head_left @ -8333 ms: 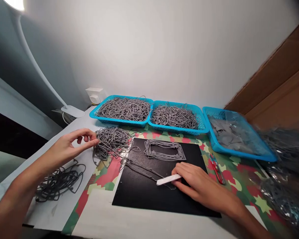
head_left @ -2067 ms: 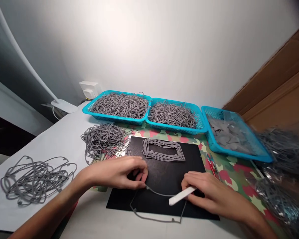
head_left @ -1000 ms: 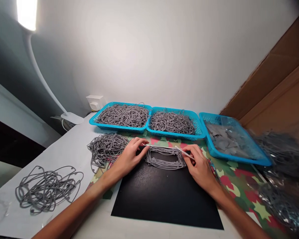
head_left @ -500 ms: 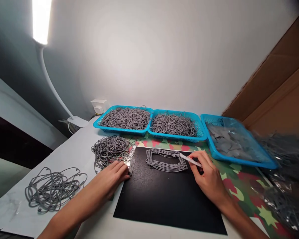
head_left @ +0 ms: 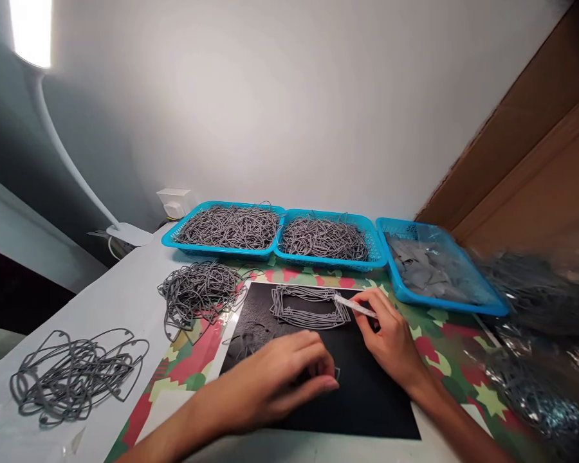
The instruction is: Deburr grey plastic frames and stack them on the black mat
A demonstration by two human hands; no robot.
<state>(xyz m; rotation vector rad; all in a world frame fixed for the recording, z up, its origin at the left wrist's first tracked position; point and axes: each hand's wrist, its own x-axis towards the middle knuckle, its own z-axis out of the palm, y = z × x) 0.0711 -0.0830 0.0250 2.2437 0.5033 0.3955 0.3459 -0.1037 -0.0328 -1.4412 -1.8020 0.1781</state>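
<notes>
My right hand [head_left: 386, 331] is closed round a white pen-like tool [head_left: 358, 307], whose tip touches the right end of a stack of thin grey rings [head_left: 311, 318]. The rings form a rough rectangle on the black sheet [head_left: 367, 399]. Over the sheet's lower left part hangs my left hand [head_left: 294, 373], slightly blurred, its fingers curled with thumb and fingertips near each other; a small thin edge shows beside them, too little to make out. Left of the sheet lies a tangled heap of grey rings [head_left: 200, 292].
A looser grey ring pile [head_left: 80, 379] lies at the left. Blue baskets [head_left: 217, 251] [head_left: 330, 262] of grey rings and a third blue basket [head_left: 444, 302] of grey pieces line the back. Clear bags [head_left: 535, 386] are at the right, a lamp [head_left: 67, 154] at the left.
My left hand has moved right, from the heap's edge to over the black sheet. My right hand keeps the tool at the ring stack. The whole view has shifted slightly.
</notes>
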